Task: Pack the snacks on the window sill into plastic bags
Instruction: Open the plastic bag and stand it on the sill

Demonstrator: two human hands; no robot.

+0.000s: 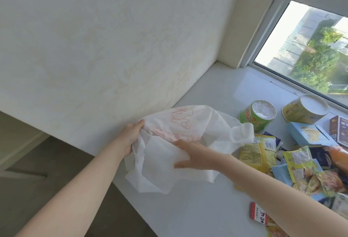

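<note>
A white plastic bag (203, 127) with red print hangs crumpled above the left end of the window sill (188, 208). My left hand (131, 137) grips the bag's left edge. My right hand (194, 154) reaches into the bag's mouth, fingers straight against the plastic. The snacks lie to the right on the sill: a green cup (258, 116), a yellow cup (305, 109) on its side, a light blue box (308, 136), a yellow packet (258, 152), several mixed packets (310, 170) and a red packet (259, 215).
A pale wall (113, 48) rises to the left of the sill. The window (310, 48) closes off the far side. A dark box (339, 131) stands at the right edge. The floor (28, 189) lies below on the left.
</note>
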